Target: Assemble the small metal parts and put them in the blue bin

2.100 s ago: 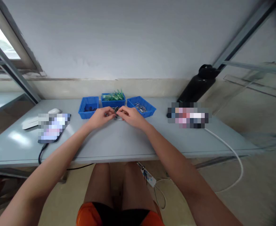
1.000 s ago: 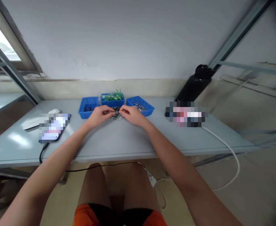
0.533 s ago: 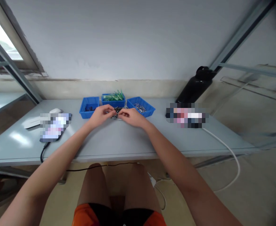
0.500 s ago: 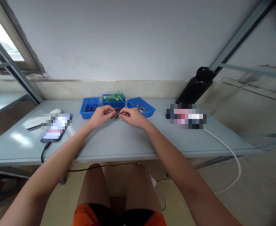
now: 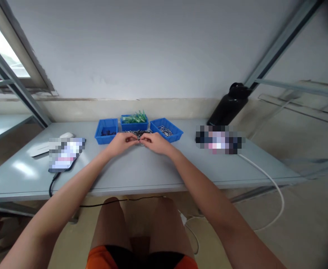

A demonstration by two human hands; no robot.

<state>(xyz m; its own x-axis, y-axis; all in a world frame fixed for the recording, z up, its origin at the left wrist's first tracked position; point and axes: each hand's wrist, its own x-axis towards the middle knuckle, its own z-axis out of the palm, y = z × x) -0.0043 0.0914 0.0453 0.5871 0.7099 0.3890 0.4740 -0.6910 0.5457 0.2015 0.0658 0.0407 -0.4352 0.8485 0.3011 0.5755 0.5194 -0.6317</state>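
Note:
My left hand (image 5: 122,143) and my right hand (image 5: 157,143) meet fingertip to fingertip at the front of a pile of small dark and metallic parts (image 5: 138,133). Both hands are closed in a pinch, thumbs against fingers. Whatever lies between the fingertips is too small to make out. Behind the pile sits a blue bin with green plastic pieces (image 5: 137,118). To the left stands a blue bin (image 5: 102,139) with dark small pieces (image 5: 108,133) in it. On the right, another blue bin (image 5: 175,138) holds thin metal pins or rods (image 5: 165,130).
A phone (image 5: 66,155) with a black cable lies at the left, near a white mouse (image 5: 67,135). At the right are a blurred-out device (image 5: 218,140) with a white cable (image 5: 265,172) and a tall black bottle (image 5: 228,106). Grey metal posts frame both table ends.
My fingertips have come closer together and sit slightly lower, so more of the pile shows behind them. The whole view has shifted a little.

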